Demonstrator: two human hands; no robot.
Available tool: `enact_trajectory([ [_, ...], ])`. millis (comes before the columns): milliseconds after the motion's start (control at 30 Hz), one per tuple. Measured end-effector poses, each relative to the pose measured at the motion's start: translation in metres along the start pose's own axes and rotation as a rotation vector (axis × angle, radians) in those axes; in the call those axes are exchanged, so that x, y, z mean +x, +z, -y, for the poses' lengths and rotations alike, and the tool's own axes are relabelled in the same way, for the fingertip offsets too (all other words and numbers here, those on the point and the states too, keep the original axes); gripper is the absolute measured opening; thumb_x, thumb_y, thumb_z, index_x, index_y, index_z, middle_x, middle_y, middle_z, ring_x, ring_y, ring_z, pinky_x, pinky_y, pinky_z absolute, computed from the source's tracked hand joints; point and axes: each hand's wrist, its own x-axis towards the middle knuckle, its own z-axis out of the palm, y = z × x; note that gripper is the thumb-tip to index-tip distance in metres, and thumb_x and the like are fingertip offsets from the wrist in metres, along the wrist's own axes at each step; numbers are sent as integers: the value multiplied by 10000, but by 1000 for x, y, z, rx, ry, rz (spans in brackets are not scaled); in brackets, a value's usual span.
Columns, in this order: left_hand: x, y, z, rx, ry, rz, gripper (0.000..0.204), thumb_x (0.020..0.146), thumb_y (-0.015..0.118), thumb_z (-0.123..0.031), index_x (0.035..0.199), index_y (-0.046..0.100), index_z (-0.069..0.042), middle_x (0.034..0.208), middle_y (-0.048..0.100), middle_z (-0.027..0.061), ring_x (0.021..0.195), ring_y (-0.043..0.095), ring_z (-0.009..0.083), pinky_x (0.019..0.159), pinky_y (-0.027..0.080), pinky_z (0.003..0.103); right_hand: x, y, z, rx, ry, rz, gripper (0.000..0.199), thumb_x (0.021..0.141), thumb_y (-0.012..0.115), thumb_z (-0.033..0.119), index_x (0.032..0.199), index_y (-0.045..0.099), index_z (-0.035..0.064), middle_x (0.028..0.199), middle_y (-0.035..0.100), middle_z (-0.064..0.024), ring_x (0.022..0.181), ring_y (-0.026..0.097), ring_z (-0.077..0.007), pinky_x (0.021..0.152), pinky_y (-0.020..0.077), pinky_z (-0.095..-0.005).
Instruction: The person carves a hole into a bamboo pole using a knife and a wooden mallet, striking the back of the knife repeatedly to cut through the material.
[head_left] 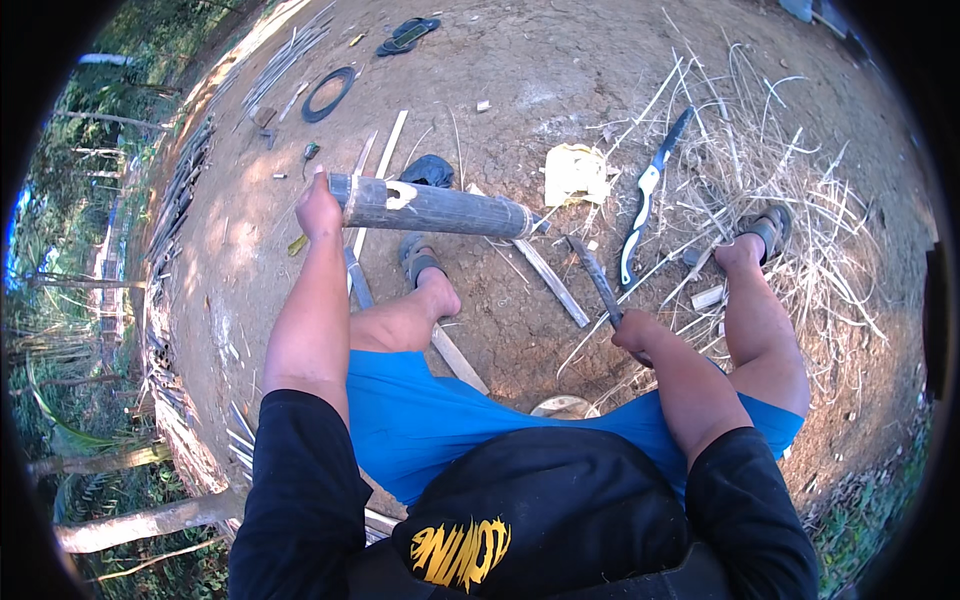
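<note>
We are losing sight of the fingers of the left hand (320,210), which are curling behind the tube (440,210); the right hand (638,334) is covering the handle of the knife (597,281), so we are seeing little beyond its dark blade; the tube is hiding part of a black bag (428,169), and the shorts (400,395) are cutting off a round thing (565,407) that we are failing to identify; the left arm is stretching forward, its hand clasping the tube's left end, thumb pointing up; the right arm is angling inward, its fist wrapping around the knife; the tube is hanging nearly level over the ground, its right end just beside the knife's tip; whether they are touching, we are not managing to tell; we are counting one tube with one pale-edged hole, one knife, one black-and-white tool (648,185), one black ring (328,117) and two sandals (772,232); the strewn shavings (815,225) are defying any count.
</note>
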Motion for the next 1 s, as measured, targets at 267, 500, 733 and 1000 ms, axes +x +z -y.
enact_trajectory([
  [267,-9,-2,-6,-54,-10,20,542,957,619,-480,995,748,46,930,746,150,869,681,229,854,480,353,-5,-3,3,-44,-26,16,415,818,669,334,1081,730,19,1157,692,-220,1079,673,-351,940,537,-426],
  [500,-11,-2,-5,-140,57,66,500,967,628,-437,960,747,48,901,741,131,844,667,202,838,480,336,-3,-2,2,-9,-10,11,419,809,673,325,1084,726,13,1164,689,-224,1079,674,-353,939,538,-425],
  [733,-14,0,-9,-178,101,100,491,966,645,-426,969,743,55,872,724,107,832,644,167,822,479,318,1,1,-1,1,3,-3,424,803,678,327,1080,726,10,1157,690,-228,1073,676,-354,938,540,-424],
  [1000,-31,5,-32,-225,212,200,462,968,661,-393,1032,733,59,894,718,78,837,626,133,812,483,295,3,-1,-3,-51,-27,-7,403,830,629,331,1078,733,30,1141,695,-229,1065,674,-372,935,539,-434],
])
